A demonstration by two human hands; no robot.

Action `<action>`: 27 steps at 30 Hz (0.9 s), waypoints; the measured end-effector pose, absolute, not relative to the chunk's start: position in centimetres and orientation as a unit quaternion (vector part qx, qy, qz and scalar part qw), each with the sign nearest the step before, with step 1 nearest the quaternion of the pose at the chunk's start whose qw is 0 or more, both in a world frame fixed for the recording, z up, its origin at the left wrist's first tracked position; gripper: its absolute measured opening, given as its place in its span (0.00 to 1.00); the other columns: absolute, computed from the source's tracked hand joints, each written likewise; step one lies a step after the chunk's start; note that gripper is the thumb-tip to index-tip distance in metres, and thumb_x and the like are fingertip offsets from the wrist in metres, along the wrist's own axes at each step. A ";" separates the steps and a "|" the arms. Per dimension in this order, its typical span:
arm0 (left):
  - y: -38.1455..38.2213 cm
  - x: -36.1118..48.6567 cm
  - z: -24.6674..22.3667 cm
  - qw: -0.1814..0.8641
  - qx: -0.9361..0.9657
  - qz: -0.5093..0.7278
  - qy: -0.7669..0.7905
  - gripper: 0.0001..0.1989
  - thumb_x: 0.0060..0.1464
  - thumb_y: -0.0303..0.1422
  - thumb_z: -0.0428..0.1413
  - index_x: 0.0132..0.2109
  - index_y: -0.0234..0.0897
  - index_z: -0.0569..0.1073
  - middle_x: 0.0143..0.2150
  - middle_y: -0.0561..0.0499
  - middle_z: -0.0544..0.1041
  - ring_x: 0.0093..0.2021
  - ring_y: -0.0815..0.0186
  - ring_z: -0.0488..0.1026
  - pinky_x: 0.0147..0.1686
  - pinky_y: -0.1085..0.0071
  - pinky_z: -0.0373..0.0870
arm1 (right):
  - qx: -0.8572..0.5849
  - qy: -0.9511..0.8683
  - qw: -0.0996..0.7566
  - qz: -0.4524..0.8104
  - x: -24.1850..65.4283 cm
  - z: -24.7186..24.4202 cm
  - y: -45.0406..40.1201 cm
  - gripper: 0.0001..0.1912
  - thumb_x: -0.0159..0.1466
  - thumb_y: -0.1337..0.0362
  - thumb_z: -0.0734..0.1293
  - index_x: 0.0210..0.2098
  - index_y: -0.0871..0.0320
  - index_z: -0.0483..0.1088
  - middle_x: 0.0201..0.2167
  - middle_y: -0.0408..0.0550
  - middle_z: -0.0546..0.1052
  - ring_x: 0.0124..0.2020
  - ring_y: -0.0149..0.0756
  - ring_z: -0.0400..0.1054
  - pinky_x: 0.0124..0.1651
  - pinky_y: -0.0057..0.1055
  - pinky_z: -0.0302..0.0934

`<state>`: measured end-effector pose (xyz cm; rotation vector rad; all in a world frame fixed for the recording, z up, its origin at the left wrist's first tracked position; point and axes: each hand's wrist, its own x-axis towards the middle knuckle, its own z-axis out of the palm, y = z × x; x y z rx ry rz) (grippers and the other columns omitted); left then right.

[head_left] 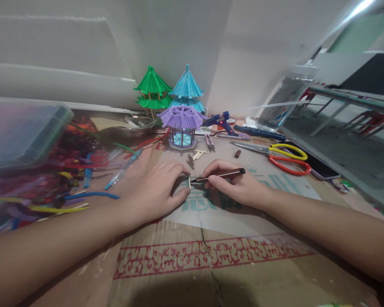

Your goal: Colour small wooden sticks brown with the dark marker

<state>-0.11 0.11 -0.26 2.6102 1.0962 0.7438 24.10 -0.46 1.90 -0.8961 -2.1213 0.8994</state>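
Between the thumb and forefinger of my left hand (161,187) is a short pale wooden stick (189,183), pinched at its two ends. My right hand (230,183) grips a dark pen (227,174), whose tip touches or nearly touches the stick. Just beyond my hands lie several short pale sticks (199,154) and some dark brown ones (190,161). Behind them stands a small pavilion model (182,123) with a purple fuzzy roof. A brown cap-like piece (237,153) lies to the right of the sticks.
Green (152,91) and blue pavilion models (187,89) stand by the wall. A glue gun (222,122), small snips (209,143), scissors (275,157) and a phone (316,164) lie right. Colourful pipe cleaners (77,170) and a plastic box (25,132) crowd the left. A clear jar (283,98) stands back right.
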 end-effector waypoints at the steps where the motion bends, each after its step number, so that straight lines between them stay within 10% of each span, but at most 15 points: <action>1: 0.1 -0.1 -0.2 0.107 0.886 0.254 0.372 0.12 0.60 0.36 0.55 0.50 0.39 0.70 0.50 0.44 0.77 0.52 0.51 0.73 0.52 0.51 0.70 | -0.344 -0.809 0.328 0.347 24.1 1.9 -0.5 0.05 0.68 0.66 0.64 0.41 0.60 0.72 0.31 0.45 0.78 0.32 0.32 0.73 0.35 0.28 0.66; 27: 0.0 -0.1 -0.1 0.110 0.890 0.254 0.364 0.11 0.61 0.35 0.55 0.50 0.39 0.70 0.51 0.45 0.76 0.53 0.53 0.72 0.54 0.52 0.70 | -0.361 -0.791 0.330 0.368 24.0 1.7 -0.3 0.05 0.69 0.64 0.64 0.40 0.59 0.70 0.29 0.45 0.78 0.30 0.31 0.73 0.34 0.28 0.66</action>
